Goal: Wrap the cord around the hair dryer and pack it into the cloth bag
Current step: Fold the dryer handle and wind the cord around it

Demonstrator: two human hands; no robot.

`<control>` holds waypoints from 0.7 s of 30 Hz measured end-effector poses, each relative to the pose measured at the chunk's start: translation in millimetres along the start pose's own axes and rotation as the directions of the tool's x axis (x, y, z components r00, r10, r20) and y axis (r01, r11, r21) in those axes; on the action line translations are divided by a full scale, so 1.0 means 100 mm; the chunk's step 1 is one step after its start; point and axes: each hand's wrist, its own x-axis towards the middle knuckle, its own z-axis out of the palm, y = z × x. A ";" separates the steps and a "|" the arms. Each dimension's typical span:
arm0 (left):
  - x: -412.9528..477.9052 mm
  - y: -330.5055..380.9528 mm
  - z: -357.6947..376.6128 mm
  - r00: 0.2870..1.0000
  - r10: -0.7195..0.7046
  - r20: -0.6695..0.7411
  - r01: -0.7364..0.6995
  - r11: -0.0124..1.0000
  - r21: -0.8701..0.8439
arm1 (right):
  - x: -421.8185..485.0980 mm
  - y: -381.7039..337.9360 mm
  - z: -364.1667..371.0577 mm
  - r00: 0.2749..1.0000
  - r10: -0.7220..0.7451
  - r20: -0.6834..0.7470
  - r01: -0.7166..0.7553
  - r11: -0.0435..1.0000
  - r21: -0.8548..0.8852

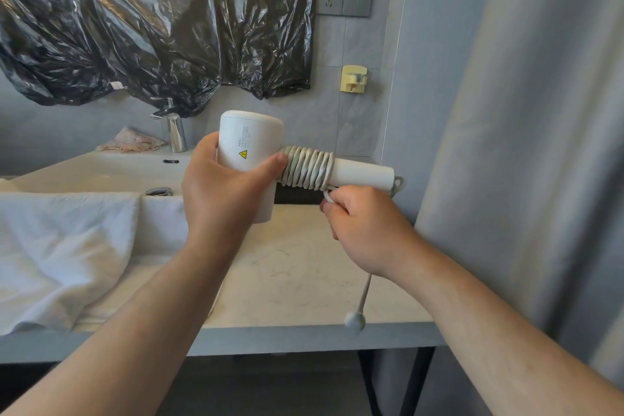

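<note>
My left hand grips the barrel of a white hair dryer, held in the air over the counter with its handle pointing right. The cord lies in several tight turns around the handle. Just under the handle, my right hand grips the loose part of the cord. The rest of the cord hangs below that hand and ends in a white plug near the counter's front edge. I see no cloth bag that I can tell apart.
A pale marble counter runs below my hands, with a basin and chrome tap at the back left. White towels cover its left part. A grey curtain hangs on the right. Black plastic covers the mirror.
</note>
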 end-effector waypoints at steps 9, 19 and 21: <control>-0.03 0.01 -0.01 0.997 0.077 0.023 -0.079 0.985 0.150 | -0.04 -0.06 -0.16 0.992 -0.122 -0.033 0.111 0.968 -0.223; 0.02 -0.03 -0.04 0.977 0.143 0.160 -0.167 0.975 0.147 | 0.03 0.00 -0.32 0.982 -0.183 -0.049 0.177 0.977 -0.118; 0.02 -0.02 -0.07 0.967 0.162 0.197 -0.187 0.976 0.115 | 0.03 0.01 -0.37 0.974 -0.221 -0.044 0.212 0.965 -0.153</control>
